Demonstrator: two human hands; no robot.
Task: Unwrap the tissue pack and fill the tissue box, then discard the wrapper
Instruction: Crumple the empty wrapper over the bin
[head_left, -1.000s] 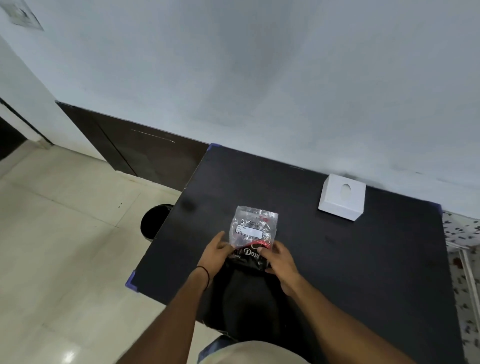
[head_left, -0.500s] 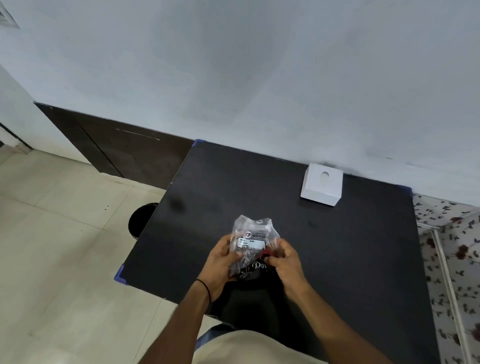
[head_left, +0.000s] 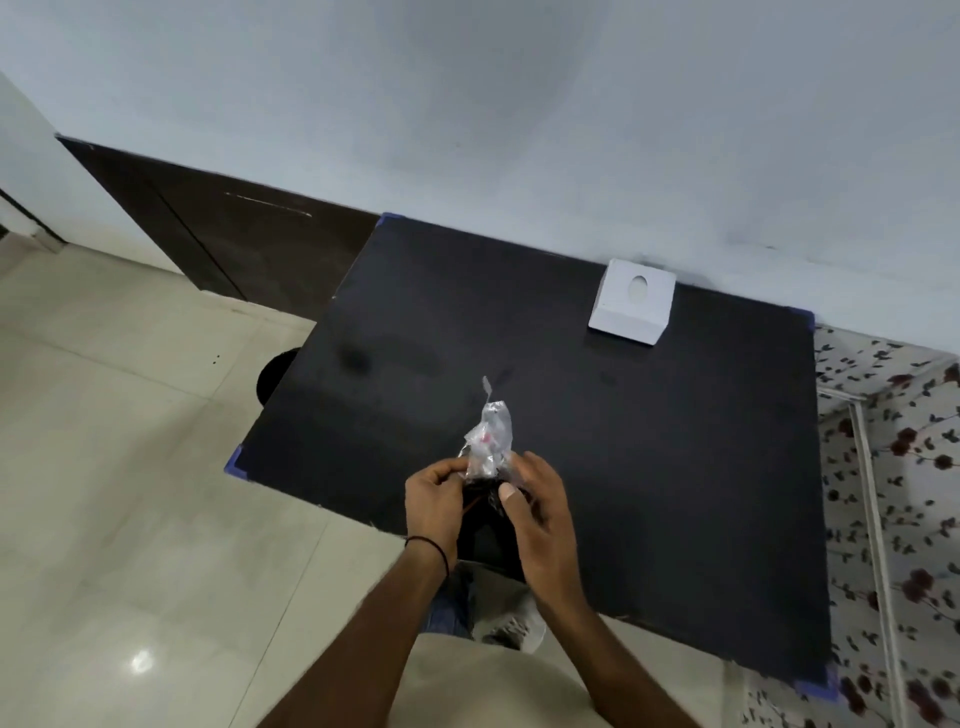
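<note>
A tissue pack in a clear crinkled wrapper is held upright over the near edge of the black table. My left hand pinches its lower left side. My right hand grips its lower right, thumb on the dark lower part of the pack. The wrapper's top sticks up as a thin twisted strip. A white tissue box with an oval hole on top stands at the table's far side near the wall, well apart from both hands.
A dark round bin sits on the tiled floor just left of the table. A pale wall runs behind the table with a dark skirting panel to the left. A floral-patterned surface lies to the right.
The pack has been lifted off the table and turned edge-on, so its flat labelled face no longer shows. Both hands have closed tighter around its lower part. The camera has shifted.
</note>
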